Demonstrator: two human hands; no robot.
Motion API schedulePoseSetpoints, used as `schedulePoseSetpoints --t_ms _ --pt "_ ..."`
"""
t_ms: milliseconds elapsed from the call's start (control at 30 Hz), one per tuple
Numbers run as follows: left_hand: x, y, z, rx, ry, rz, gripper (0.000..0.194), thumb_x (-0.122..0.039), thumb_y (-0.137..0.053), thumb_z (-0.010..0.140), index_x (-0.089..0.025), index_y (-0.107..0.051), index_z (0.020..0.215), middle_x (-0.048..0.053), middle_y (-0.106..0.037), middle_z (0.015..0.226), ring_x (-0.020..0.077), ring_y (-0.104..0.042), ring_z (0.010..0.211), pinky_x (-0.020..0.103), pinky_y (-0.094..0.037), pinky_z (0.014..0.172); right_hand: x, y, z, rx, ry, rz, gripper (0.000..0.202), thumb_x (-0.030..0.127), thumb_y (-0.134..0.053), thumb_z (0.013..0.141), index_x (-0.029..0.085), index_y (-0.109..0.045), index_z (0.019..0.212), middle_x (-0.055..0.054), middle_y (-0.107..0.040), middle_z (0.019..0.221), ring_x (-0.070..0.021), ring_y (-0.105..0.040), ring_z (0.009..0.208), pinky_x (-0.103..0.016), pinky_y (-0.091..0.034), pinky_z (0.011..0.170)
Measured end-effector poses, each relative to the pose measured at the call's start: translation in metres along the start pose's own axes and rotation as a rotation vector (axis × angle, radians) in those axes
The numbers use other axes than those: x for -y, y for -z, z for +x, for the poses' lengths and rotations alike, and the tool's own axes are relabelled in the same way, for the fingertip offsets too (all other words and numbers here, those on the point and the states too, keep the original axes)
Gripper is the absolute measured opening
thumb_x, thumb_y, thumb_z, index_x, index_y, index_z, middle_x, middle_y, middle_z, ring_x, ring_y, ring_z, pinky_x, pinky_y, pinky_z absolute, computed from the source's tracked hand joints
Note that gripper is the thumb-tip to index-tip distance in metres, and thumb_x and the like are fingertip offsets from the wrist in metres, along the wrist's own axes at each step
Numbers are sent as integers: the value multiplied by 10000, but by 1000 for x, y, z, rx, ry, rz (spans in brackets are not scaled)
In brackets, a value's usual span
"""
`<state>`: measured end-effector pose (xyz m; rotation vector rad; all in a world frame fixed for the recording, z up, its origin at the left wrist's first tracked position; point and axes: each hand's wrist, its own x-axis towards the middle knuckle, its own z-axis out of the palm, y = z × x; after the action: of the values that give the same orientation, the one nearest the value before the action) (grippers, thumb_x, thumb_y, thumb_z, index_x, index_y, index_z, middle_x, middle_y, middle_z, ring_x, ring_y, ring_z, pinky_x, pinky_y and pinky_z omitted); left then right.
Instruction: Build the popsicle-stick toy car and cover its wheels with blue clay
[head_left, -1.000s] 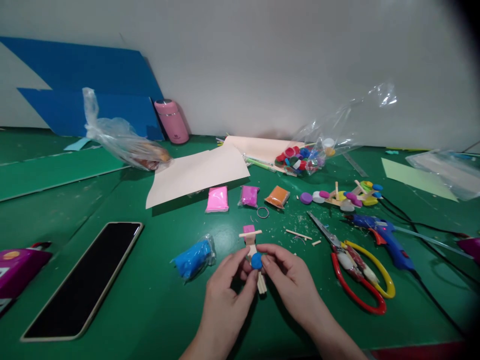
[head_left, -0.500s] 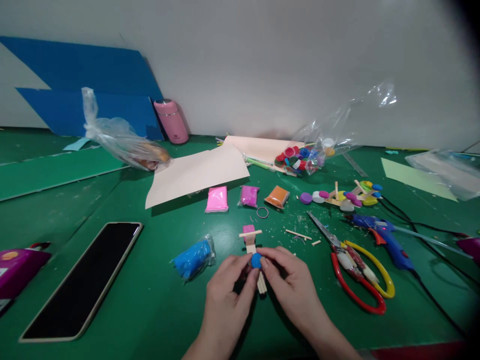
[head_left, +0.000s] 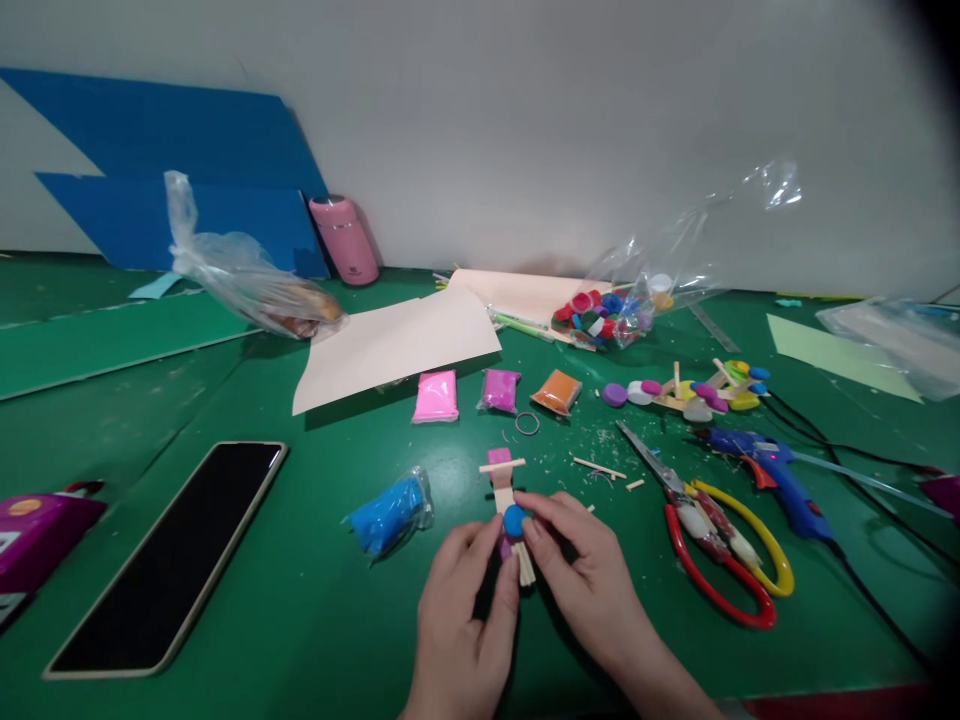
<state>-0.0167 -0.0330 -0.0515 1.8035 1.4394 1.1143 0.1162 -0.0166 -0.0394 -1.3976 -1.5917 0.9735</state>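
One phone (head_left: pixel 169 560) lay toward the desk's (head_left: pixel 322 610) front left corner, then one blue packet (head_left: pixel 387 516) and three flatter ones: pink (head_left: pixel 436 396), magenta (head_left: pixel 499 390), orange (head_left: pixel 557 391). Near the front edge, our left hand (head_left: pixel 465 610) touched one stick model (head_left: pixel 504 494), fingers narrowly parted, grip unclear. Our right hand (head_left: pixel 592 580) pinched one blue disc (head_left: pixel 514 521) against it, seemingly fitting it; next called for steady alignment. Rightward lay one scissors (head_left: pixel 651 457), one glue gun (head_left: pixel 787 492).

Craft workspace: glue gun (head_left: pixel 776 475) and scissors (head_left: pixel 694 520) right, clay packets (head_left: pixel 436 396) center, green tabletop (head_left: pixel 300 600).
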Motion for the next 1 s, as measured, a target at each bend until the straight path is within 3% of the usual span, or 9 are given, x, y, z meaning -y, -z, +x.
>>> schedulePoseSetpoints --t_ms 167,567,700,867,1000 --pt "1 -6 -10 40 24 48 348 -174 -473 797 -164 -524 1141 103 -567 1018 205 -546 927 318 -461 784 -1 -3 -2 -9 20 -23 248 194 -450 837 148 -606 1024 -46 -555 764 -146 -549 707 -248 -446 642" --pt "-3 -21 -16 -78 95 -19 377 -224 -439 813 -232 -481 1188 65 -540 998 208 -496 913 366 -401 782 -1 -5 0 -35 68 -41 226 187 -466 823 153 -621 984 -38 -559 738 -135 -545 667 -231 -436 594" --pt "-5 -18 -15 -83 118 -59 370 -238 -448 807 -230 -502 1172 65 -544 986 209 -508 907 354 -417 773 0 -4 1 -32 65 -45 227 190 -467 823 152 -619 987 -38 -559 739 -136 -545 669 -235 -438 600" --pt "-4 -10 -10 10 132 -112 351 -211 -446 815 -205 -499 1162 76 -531 1020 196 -537 923 319 -454 772 -2 -3 0 -27 54 -23 240 213 -469 830 168 -602 1024 -32 -559 747 -137 -549 677 -239 -447 618" --pt "-1 -9 -7 -16 112 -75 395 -200 -479 799 -217 -443 1192 74 -514 1055 201 -523 961 332 -450 805 -5 -2 -3 -50 33 -11 273 227 -457 841 208 -562 1093 -36 -586 833 -144 -564 748 -247 -454 679"
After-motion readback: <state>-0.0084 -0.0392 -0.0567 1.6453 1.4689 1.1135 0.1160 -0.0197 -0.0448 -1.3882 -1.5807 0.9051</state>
